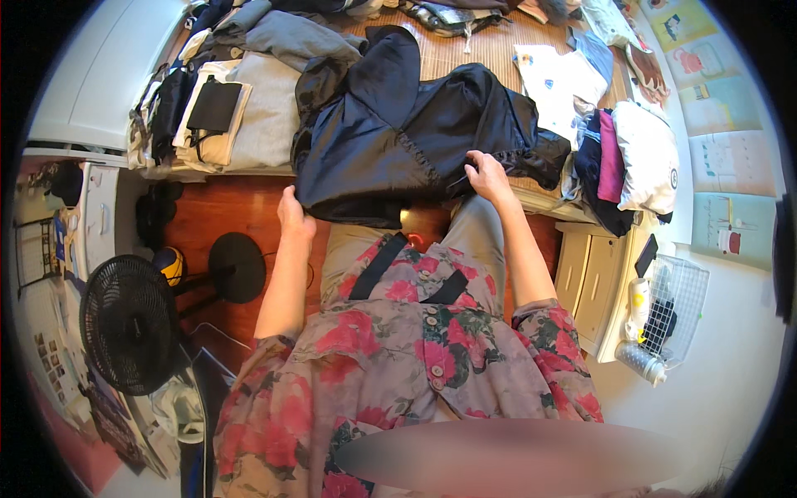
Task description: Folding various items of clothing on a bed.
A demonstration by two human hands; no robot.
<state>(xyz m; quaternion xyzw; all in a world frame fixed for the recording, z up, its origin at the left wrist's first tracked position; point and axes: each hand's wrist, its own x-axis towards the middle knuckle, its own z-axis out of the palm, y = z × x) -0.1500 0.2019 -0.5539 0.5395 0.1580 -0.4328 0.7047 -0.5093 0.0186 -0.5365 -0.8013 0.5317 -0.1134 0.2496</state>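
A shiny black garment [373, 155], with gathered seams, is spread before me on the edge of a slatted mat [485, 46]. Its near edge hangs over toward my lap. At the left lower corner, my left hand [295, 215] grips the cloth, thumb up and fingers partly behind it. My right hand [489, 178] pinches the garment close to a gathered seam on the right. Folds hide some of the fingertips. Which part of the garment each hand holds is hard to tell.
Folded grey clothes [264, 106] and a flat black item [215, 107] lie left. White printed clothing [551, 87] and a folded stack with a magenta piece [610, 155] lie right. A black fan [131, 324] stands on my left, a cream cabinet [591, 280] on my right.
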